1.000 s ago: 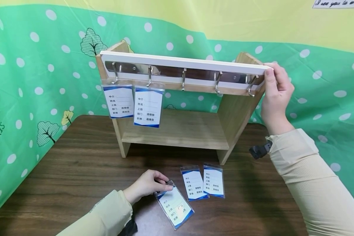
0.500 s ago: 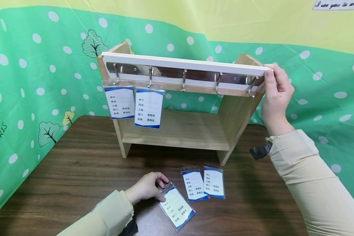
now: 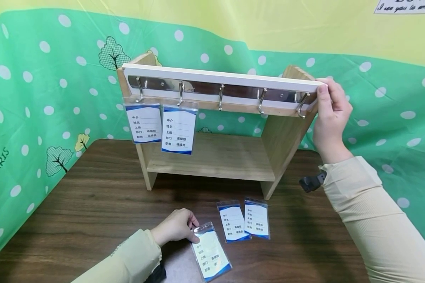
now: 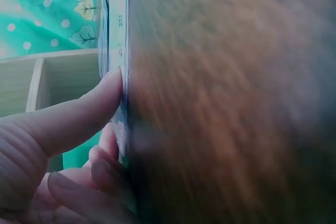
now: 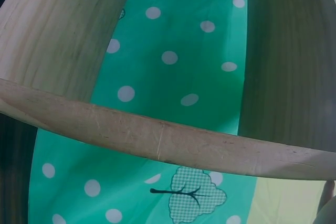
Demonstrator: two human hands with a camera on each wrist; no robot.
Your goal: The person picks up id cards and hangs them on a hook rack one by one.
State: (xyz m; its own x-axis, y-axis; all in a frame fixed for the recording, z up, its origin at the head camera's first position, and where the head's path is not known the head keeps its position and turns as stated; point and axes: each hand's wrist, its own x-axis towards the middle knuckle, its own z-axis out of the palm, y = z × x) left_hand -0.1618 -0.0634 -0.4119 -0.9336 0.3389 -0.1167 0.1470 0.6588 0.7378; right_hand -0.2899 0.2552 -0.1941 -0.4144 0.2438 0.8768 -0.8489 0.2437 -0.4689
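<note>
At the front of the table, my left hand [image 3: 176, 225] pinches the top left corner of an ID badge [image 3: 210, 252] in a clear sleeve. The thumb [image 4: 107, 90] lies on the badge's face in the left wrist view, with the fingers behind it. My right hand [image 3: 333, 118] grips the right end of a white hook rail [image 3: 212, 74], thumb in front. That rail sits across the top of a small wooden shelf [image 3: 212, 155]. From its two leftmost hooks hang a badge [image 3: 144, 125] and another badge [image 3: 177, 131].
Right of the held badge, a flat badge [image 3: 233, 222] lies slightly overlapping a second badge [image 3: 256, 218] on the dark wooden table [image 3: 92, 212]. Three more metal hooks carry nothing. A green dotted cloth [image 3: 382, 118] hangs behind; the shelf's wooden side [image 5: 157, 137] crosses the right wrist view.
My left thumb has slid from the badge's top edge toward its left edge, and the badge has turned more upright. The right hand keeps its grip on the rail.
</note>
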